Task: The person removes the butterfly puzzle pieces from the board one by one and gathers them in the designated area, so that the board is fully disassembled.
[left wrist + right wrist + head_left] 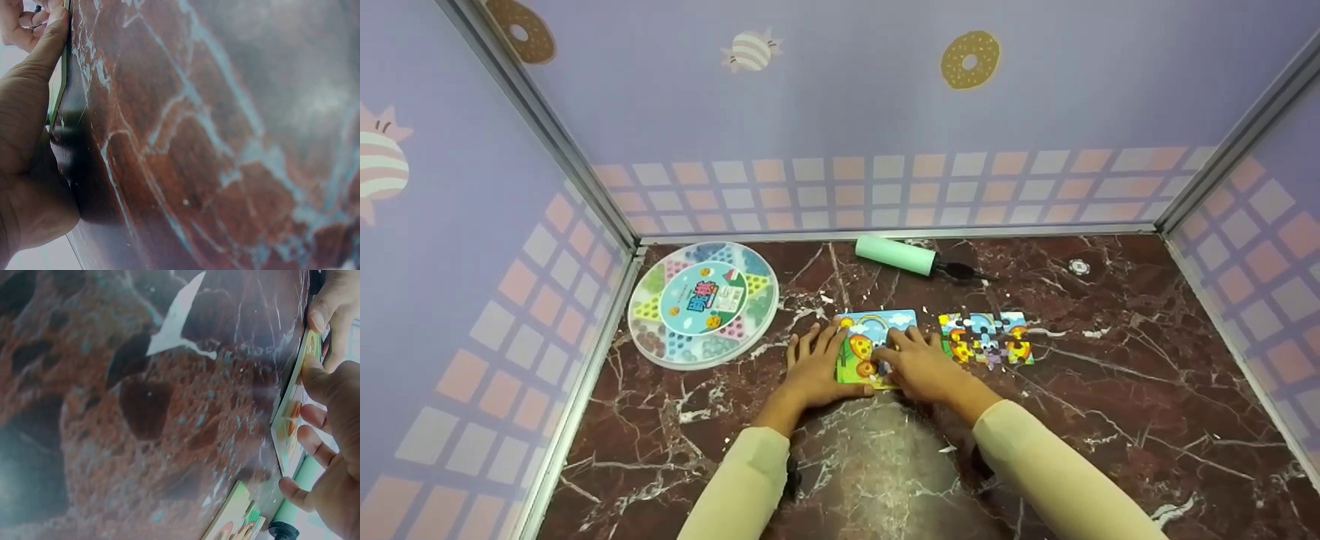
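Note:
A colourful picture puzzle board (861,346) lies flat on the dark marbled table between the two hands. My left hand (814,371) rests along its left side, fingers stretched forward and thumb lying straight at the near edge. Over the right part of the board is my right hand (922,367), its thumb and fingertips touching the surface. In the right wrist view, the other fingers (315,444) are loosely bent and spread beside the board; no piece shows between them. Just right of that hand lies a second jigsaw (986,339) of joined pieces with an uneven outline.
A round Chinese checkers box (705,304) with a clear lid sits at the left. Behind the board lies a mint-green hand pump (896,255) with a black end. A small white round chip (1078,266) is at the back right. Patterned walls (870,112) enclose the table.

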The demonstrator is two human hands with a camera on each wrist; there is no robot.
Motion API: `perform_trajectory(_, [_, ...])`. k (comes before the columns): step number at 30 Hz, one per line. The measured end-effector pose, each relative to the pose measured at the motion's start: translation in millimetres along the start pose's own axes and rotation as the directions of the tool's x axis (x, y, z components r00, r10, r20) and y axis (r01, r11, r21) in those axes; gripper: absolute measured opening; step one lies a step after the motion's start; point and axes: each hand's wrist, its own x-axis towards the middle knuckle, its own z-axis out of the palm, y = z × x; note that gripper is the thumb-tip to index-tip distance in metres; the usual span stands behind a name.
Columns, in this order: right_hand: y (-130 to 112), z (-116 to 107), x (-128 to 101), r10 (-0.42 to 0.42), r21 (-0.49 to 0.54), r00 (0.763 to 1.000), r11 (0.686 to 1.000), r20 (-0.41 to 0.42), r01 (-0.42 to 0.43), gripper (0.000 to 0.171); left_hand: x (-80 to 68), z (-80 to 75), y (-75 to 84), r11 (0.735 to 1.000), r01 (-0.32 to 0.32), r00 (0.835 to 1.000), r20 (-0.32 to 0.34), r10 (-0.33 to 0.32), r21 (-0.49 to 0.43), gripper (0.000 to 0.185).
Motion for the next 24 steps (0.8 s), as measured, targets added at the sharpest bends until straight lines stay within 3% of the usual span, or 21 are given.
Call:
perform_trajectory(12, [-10.6,3.7,3.4,0.047,0.031,0.999,0.998,0.017,-0.047,0.031,-1.5,3.2,-1.2,1.0,0.01,1.0,-0.003,-0.01,0.014,0.131])
perform_trajectory(24, [-11.7,1.5,8.2,0.073,0.036,0.996,0.997,0.043,-0.075,0.038,2.6,2.5,-1.7,1.0,0.007,1.0,0.001,-0.007,0.03,0.135])
